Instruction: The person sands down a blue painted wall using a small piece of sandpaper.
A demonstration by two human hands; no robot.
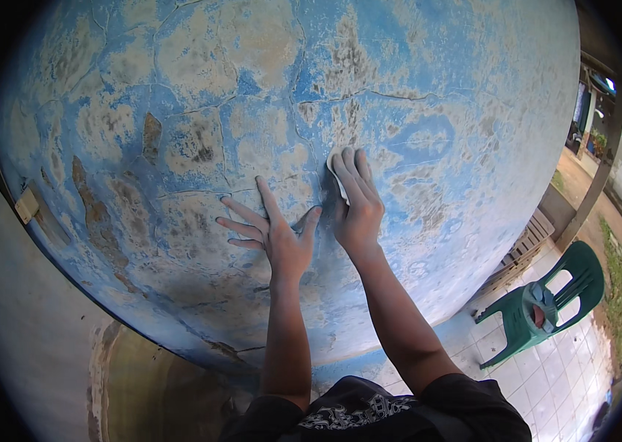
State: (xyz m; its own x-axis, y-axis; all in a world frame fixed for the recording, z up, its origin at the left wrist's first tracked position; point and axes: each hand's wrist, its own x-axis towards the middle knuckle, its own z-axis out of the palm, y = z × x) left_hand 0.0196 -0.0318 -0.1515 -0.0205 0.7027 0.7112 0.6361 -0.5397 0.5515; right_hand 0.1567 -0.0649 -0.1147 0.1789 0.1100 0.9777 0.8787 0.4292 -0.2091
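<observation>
fingers of my left hand point(281, 237) stand spread wide at the cracked blue wall point(421, 140). my right hand point(360, 212), near the left, fingers close together, holds a white pad point(334, 169) against peeling paint. green chair point(582, 267) noted well apart, on tiles point(528, 383) to the right.

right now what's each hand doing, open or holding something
Left hand: open, spread at the wall, nothing visibly held.
Right hand: holding a pale sheet against the wall.
</observation>
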